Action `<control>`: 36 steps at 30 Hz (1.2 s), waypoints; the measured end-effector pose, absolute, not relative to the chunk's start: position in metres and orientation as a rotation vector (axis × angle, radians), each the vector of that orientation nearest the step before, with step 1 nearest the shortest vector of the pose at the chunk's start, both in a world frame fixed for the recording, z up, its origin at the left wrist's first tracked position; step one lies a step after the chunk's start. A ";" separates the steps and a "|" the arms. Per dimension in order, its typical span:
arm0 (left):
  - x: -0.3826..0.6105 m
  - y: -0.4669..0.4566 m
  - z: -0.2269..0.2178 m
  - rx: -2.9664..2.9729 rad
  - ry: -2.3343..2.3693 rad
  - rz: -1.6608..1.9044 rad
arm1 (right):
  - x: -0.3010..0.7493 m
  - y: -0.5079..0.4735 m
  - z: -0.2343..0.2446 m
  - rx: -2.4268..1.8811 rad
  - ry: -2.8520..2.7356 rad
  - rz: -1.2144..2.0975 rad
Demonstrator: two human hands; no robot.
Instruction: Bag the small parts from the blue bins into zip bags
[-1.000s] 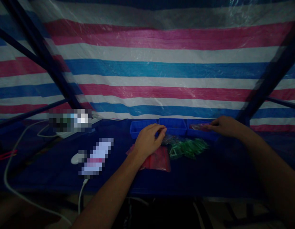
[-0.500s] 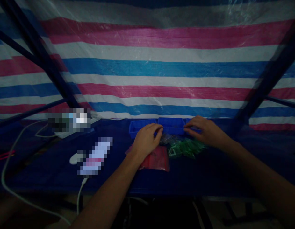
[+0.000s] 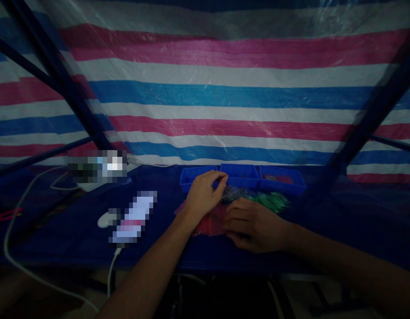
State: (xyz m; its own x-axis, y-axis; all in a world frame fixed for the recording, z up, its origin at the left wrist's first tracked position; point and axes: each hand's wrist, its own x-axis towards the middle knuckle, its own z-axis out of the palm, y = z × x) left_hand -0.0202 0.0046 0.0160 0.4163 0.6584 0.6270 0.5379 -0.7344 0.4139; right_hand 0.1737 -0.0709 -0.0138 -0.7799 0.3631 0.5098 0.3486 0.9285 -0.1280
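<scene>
At the far left edge, a slim red object [image 3: 7, 215] is lying in shadow, too dim to identify. Blue bars [image 3: 63, 91] are slanting down through the upper left, and a striped tarp [image 3: 225, 95] is filling the upper frame behind everything. A pixelated power strip [image 3: 92, 184] is resting at centre left on the dark blue table [image 3: 165, 190]. Below it, a white disc [image 3: 106, 220] is lying beside a pixelated phone [image 3: 135, 217], whose white cord [image 3: 109, 277] is running down toward the bottom edge.

At the centre, the left hand [image 3: 205, 192] is hovering over the left part of a red bag [image 3: 210, 223], its thumb and forefinger curving toward each other; whether they are pinching anything, I cannot tell. The left bin [image 3: 187, 186] is standing just behind it. The middle bin [image 3: 243, 182] is standing next in the row, with clear bags [image 3: 236, 193] lying in front.

Right of centre, the right hand [image 3: 254, 223] is covering the red bag's right edge, fingers curling close together; their grip is hidden. Green bags [image 3: 273, 201] are lying just behind it. Farther right, the right bin [image 3: 286, 188] is holding reddish packets [image 3: 281, 178].
</scene>
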 end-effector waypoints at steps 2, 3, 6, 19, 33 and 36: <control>-0.020 0.002 0.020 2.397 0.995 1.273 | 0.178 -0.069 -0.011 -0.523 -2.488 0.102; -0.020 0.000 0.022 2.332 0.954 1.295 | 0.180 -0.067 -0.009 -0.543 -2.448 0.136; -0.020 -0.005 0.027 2.159 0.809 1.308 | 0.188 -0.061 -0.003 -0.671 -2.243 0.231; -0.016 -0.006 0.023 2.412 0.709 1.110 | 0.207 -0.038 -0.005 -1.013 -1.445 0.608; -0.019 -0.004 0.025 2.428 0.743 1.162 | 0.207 -0.039 -0.007 -0.909 -1.612 0.696; -0.020 -0.004 0.025 2.434 0.734 1.135 | 0.204 -0.039 -0.010 -0.912 -1.669 0.674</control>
